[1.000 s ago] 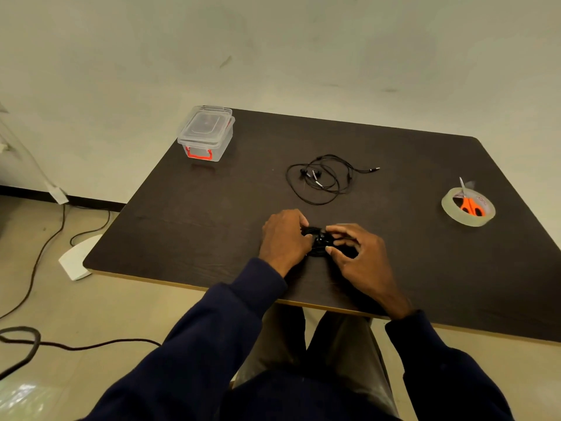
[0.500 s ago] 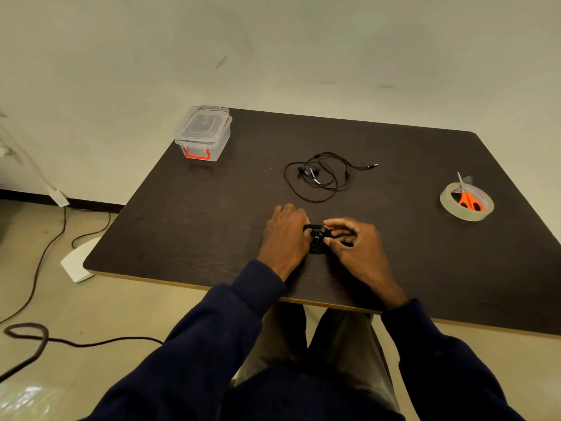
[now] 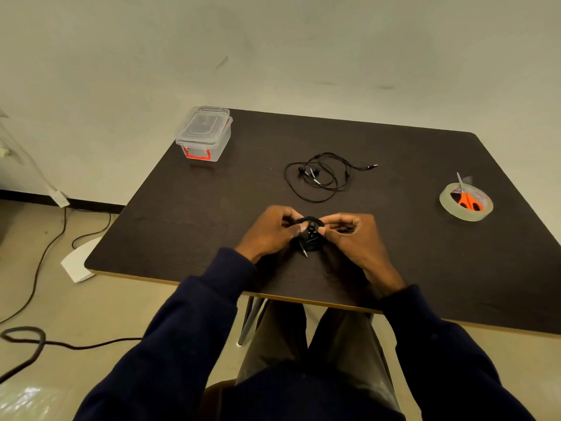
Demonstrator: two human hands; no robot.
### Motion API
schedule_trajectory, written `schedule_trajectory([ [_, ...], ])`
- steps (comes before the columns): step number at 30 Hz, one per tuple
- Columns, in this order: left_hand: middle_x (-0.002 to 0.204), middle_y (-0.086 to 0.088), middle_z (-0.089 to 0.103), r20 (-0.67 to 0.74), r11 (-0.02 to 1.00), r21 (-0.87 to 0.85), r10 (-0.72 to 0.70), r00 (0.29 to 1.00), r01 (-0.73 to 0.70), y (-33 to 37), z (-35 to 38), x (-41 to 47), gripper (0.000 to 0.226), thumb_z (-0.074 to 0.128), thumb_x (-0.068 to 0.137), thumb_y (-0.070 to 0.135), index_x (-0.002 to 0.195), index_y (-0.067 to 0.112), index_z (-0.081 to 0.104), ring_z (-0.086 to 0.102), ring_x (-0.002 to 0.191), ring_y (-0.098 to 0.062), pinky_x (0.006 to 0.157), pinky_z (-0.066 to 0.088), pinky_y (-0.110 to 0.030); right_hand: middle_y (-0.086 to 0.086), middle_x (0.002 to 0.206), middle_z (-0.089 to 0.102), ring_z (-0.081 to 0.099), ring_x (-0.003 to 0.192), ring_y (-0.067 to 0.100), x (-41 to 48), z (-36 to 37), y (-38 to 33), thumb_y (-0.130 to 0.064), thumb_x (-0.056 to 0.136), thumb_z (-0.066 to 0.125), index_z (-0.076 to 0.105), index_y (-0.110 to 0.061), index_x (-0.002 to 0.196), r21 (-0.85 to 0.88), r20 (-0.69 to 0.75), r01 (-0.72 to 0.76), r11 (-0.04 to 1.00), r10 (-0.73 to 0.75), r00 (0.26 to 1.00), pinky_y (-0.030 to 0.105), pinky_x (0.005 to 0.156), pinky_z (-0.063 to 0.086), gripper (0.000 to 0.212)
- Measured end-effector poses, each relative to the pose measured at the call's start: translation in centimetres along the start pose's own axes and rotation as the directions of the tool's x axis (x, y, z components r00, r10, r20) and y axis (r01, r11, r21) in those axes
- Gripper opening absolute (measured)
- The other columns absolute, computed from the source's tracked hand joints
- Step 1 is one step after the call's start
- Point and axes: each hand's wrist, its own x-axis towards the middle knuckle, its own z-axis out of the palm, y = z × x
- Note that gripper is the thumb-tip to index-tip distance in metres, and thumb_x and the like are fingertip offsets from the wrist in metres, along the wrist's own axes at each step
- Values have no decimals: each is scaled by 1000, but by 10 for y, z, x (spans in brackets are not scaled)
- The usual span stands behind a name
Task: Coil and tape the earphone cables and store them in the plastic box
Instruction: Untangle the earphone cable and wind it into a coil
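A small coil of black earphone cable sits between my two hands just above the dark table, its silver plug hanging below. My left hand pinches the coil's left side and my right hand pinches its right side. A second black earphone cable lies loose and uncoiled farther back at the table's middle. The clear plastic box with red latch stands closed at the far left corner. A roll of clear tape lies at the right.
Orange-handled scissors rest inside the tape roll's hole. Black cables trail on the floor to the left, beside a white flat base. A wall stands behind the table. My legs are under the front edge.
Both hands have lifted the coil slightly and shifted it a little away from me; the plug now dangles below the coil. Nothing else on the table has moved.
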Motion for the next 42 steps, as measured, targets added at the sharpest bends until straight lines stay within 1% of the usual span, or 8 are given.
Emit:
schedule_trajectory([
  [3,88,-3,75,46,977,-213,-17,999,27,3,-13,-2,14,69,94,6,94,19,74,69,86,-15,75,57,-24,-2,92,80,76,91,12,0,-1,-3,-9,85,81,81,-18,101,162,28,-16,987,11,1000,26,85,60,18],
  [7,88,-6,78,31,877,-468,-101,994,103,7,-13,-8,10,70,92,4,96,11,77,73,83,-14,76,61,-28,8,103,80,75,104,24,0,0,-4,0,90,73,77,-10,106,420,101,-92,903,54,993,33,92,60,20],
  [14,93,-16,79,-14,803,-588,-128,992,95,16,-13,-11,9,73,90,3,98,3,77,76,89,-24,82,61,-39,20,126,71,70,114,29,1,-8,0,1,95,59,64,1,129,682,302,-200,703,-22,953,35,92,60,34],
  [18,85,-6,80,-44,828,-559,-82,996,43,25,-18,-12,9,73,90,4,96,10,77,77,82,-15,73,62,-28,18,126,71,69,114,30,2,-11,1,-4,91,61,65,-2,127,700,302,-203,685,-27,953,40,91,59,37],
  [25,88,-9,80,-72,833,-553,-28,997,-17,33,-23,-13,14,73,91,4,104,7,74,77,85,-18,78,62,-33,18,115,75,72,109,28,-4,-12,-12,-2,88,63,67,5,119,713,249,-136,687,-67,966,37,89,61,32],
  [29,87,-9,79,-57,825,-565,-31,998,-6,33,-23,-15,15,72,91,5,106,6,74,76,84,-17,78,61,-32,20,113,75,72,109,30,-5,-16,-12,-2,89,65,71,2,111,686,234,-109,719,-76,969,42,95,60,24],
  [39,90,-9,79,-3,781,-622,-84,996,64,22,-15,-20,15,67,94,5,109,6,72,76,89,-18,91,59,-39,20,106,76,74,92,26,-4,-27,-1,-3,94,64,70,1,117,597,263,-162,785,-1,965,35,81,64,24],
  [42,91,-11,79,-10,784,-615,-110,994,81,16,-14,-18,14,67,95,4,107,6,73,75,91,-21,90,58,-39,13,101,78,74,91,22,-2,-30,0,-5,96,65,74,-3,114,445,227,-84,892,-22,974,29,76,62,20],
])
